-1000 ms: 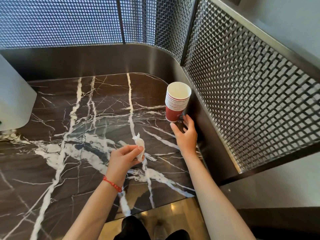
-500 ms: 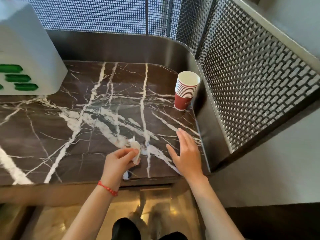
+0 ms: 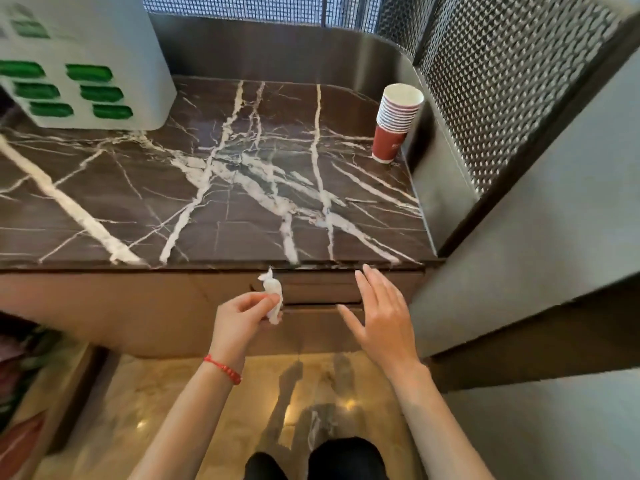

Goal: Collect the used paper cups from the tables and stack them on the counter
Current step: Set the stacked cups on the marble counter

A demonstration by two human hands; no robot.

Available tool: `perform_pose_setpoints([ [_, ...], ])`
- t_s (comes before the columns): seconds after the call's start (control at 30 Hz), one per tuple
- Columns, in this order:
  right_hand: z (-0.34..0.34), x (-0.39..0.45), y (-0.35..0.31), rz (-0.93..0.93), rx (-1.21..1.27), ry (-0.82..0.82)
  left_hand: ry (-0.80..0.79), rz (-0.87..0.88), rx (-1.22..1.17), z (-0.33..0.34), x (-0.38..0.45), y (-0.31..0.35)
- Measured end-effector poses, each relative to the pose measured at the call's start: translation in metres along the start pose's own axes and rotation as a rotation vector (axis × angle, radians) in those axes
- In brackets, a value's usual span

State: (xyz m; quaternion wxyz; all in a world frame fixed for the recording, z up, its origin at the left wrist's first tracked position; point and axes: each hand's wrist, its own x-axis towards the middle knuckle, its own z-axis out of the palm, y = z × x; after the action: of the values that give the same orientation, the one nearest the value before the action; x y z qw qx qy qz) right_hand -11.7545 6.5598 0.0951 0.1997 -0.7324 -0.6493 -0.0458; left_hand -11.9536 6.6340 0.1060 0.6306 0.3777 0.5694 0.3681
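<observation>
The tall stack of red-and-white paper cups (image 3: 396,123) stood leaning in the dark marble counter (image 3: 221,188) corner; a bump might topple it. Her left hand (image 3: 239,318) pinched a crumpled white tissue (image 3: 272,296), and her right hand (image 3: 382,318) hung open.

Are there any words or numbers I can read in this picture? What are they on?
None can be read.
Bottom red cup of the cup stack: a faint pale mark, too blurred to read.
White box with green slots on the counter: no writing shows.
Crumpled tissue in the left hand: blank.
</observation>
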Motion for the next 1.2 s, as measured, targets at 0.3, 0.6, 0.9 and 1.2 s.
perform_pose_setpoints([
  [0.3,0.002,-0.075,-0.038,0.077,0.032,-0.116,-0.008,-0.100,0.028,-0.031,-0.050,-0.042],
  [0.6,0.059,-0.073,-0.005,0.088,0.044,-0.153,0.039,-0.127,-0.002,-0.007,-0.020,-0.083],
  [0.9,0.140,-0.043,0.036,0.056,0.065,-0.285,0.091,-0.161,-0.139,0.024,0.054,-0.136],
  [1.2,0.187,-0.030,0.052,0.037,0.027,-0.325,0.062,-0.197,-0.182,0.035,0.100,-0.180],
])
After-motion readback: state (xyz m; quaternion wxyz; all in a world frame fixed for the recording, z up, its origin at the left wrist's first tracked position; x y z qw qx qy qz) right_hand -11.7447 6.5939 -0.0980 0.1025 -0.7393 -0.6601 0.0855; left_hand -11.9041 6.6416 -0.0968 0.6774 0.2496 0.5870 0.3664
